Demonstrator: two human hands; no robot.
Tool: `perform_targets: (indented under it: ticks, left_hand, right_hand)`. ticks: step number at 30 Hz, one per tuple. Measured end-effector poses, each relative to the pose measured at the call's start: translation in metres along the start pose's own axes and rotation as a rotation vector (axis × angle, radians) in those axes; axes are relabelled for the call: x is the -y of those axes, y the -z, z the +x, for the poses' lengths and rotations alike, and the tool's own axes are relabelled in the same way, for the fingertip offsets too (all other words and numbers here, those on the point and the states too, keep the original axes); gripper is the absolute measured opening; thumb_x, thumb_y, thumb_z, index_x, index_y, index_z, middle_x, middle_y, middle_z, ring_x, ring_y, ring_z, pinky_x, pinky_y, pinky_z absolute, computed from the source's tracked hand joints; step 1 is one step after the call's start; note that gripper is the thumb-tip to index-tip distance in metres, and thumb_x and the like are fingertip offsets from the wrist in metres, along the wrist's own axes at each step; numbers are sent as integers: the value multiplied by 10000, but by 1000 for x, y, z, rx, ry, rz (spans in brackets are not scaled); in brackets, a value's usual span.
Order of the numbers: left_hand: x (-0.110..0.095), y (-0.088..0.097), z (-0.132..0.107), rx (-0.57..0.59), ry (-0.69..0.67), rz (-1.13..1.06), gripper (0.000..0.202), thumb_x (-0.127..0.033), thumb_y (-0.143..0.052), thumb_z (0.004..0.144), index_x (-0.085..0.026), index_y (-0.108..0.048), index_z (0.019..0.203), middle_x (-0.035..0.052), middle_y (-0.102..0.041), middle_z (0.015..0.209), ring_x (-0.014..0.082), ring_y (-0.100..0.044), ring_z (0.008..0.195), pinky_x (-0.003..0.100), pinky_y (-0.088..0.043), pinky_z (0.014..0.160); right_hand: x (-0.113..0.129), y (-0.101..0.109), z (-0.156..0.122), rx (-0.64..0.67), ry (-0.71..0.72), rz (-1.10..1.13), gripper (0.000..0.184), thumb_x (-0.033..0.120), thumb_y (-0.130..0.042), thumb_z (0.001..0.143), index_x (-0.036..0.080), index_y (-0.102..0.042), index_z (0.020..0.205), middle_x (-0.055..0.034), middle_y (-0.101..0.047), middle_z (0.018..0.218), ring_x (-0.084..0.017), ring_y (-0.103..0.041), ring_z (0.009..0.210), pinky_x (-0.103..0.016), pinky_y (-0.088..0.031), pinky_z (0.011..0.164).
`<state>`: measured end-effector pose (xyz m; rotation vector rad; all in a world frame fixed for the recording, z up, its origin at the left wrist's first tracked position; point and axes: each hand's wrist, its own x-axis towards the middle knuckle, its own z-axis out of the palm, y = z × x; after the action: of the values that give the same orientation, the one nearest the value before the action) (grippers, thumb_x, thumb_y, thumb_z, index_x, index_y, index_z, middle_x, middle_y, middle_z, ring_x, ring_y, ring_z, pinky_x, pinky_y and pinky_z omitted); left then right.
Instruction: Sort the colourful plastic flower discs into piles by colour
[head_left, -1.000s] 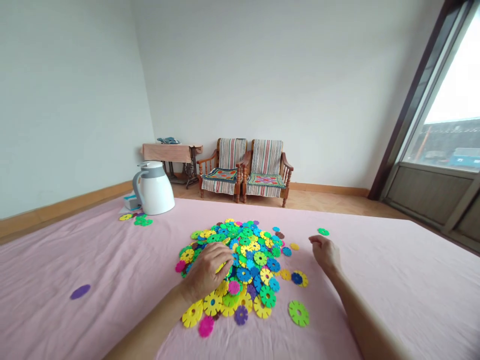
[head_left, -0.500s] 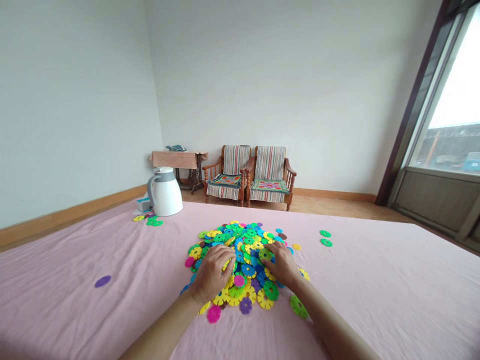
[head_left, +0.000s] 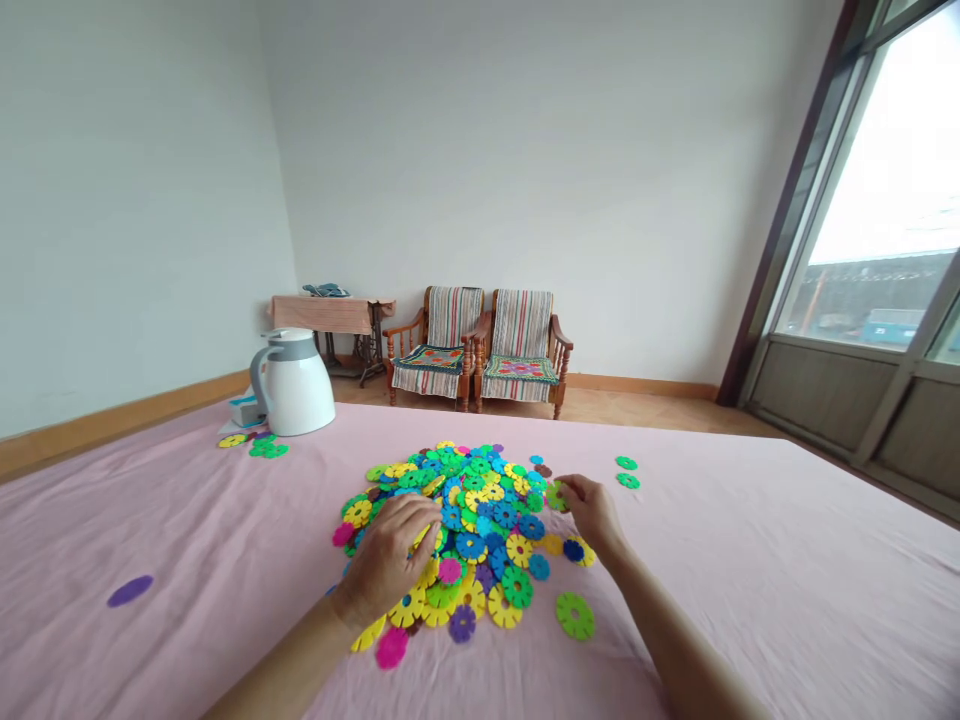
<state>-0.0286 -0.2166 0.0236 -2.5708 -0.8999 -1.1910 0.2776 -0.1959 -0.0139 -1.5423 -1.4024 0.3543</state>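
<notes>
A heap of colourful notched plastic discs (head_left: 470, 546) lies on the pink cloth (head_left: 750, 580). My left hand (head_left: 396, 545) rests over the left side of the heap, fingers curled; a yellow disc shows by its thumb, and whether the hand grips it I cannot tell. At the right edge of the heap, my right hand (head_left: 592, 508) pinches a light green snowflake disc (head_left: 557, 496) between thumb and fingertips. A larger lime green disc (head_left: 575, 615) lies flat nearer to me, below the right hand.
A white and grey jug (head_left: 298, 385) stands at the back left beside a small box (head_left: 247, 411). Green discs (head_left: 628, 481) lie apart at the right, and a purple disc (head_left: 130, 591) at the left. Two wooden armchairs (head_left: 521, 350) stand beyond the table.
My right hand has moved off the heap to the right, now with a light green disc in its fingers. My left hand stays over the heap. The view has turned slightly right.
</notes>
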Motion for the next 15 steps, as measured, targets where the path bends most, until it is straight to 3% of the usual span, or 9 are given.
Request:
perform_targets:
  ticks: [10, 15]
  left_hand:
    - [3, -4, -2, 13, 46, -27, 159, -165, -488, 860, -190, -642, 891, 52, -663, 898, 189, -592, 921, 353, -487, 842]
    - [0, -6, -3, -10, 61, -57, 177, -159, -494, 857, -196, -630, 964, 57, -660, 935, 194, -584, 958, 355, -484, 863]
  right_hand:
    - [-6, 16, -1, -112, -133, -22, 220, 341, -490, 686, 184, -641, 664, -51, -682, 612, -179, -614, 577, -261, -425, 556]
    - [17, 4, -8, 32, -43, 104, 272, 394, -492, 719, 171, -648, 724, -49, -680, 652, -180, -619, 628, -255, -429, 565]
